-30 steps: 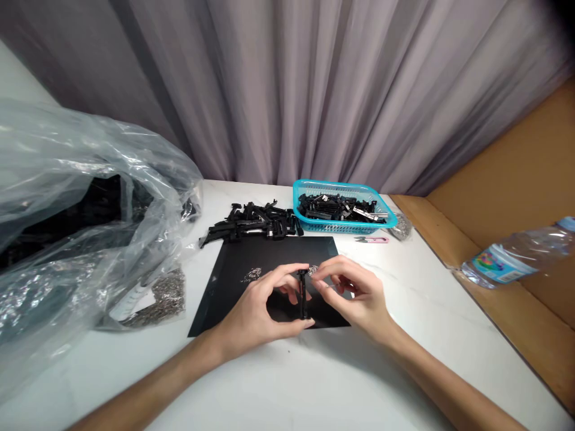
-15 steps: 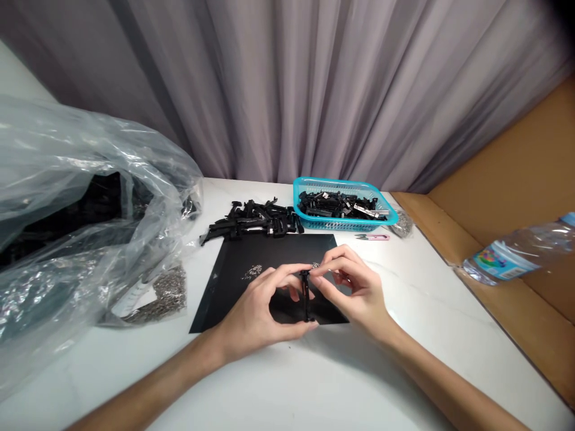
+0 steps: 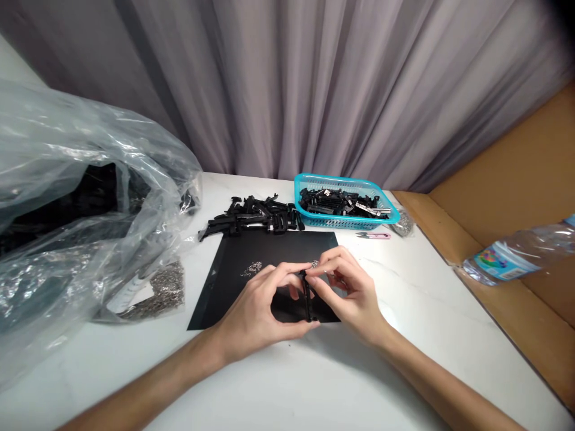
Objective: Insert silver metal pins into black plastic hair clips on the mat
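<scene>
My left hand (image 3: 258, 311) grips a slim black plastic clip (image 3: 307, 298), held upright between thumb and fingers over the black mat (image 3: 238, 281). My right hand (image 3: 348, 293) pinches at the clip's top end; whatever small piece its fingertips hold is too small to make out. Small heaps of tiny metal parts (image 3: 252, 269) lie on the mat just beyond my hands. A pile of loose black clips (image 3: 251, 220) sits behind the mat. A turquoise basket (image 3: 345, 224) holding more black clips stands at the back right.
A big clear plastic bag (image 3: 76, 197) with dark contents fills the left side, a bag of small metal parts (image 3: 157, 293) at its foot. Pink snips (image 3: 375, 236) lie by the basket. A water bottle (image 3: 516, 254) rests on brown cardboard (image 3: 516, 179) at right.
My right hand has closed in from the right onto the clip's top. The left hand holds the clip in much the same spot. The view has tilted slightly.
</scene>
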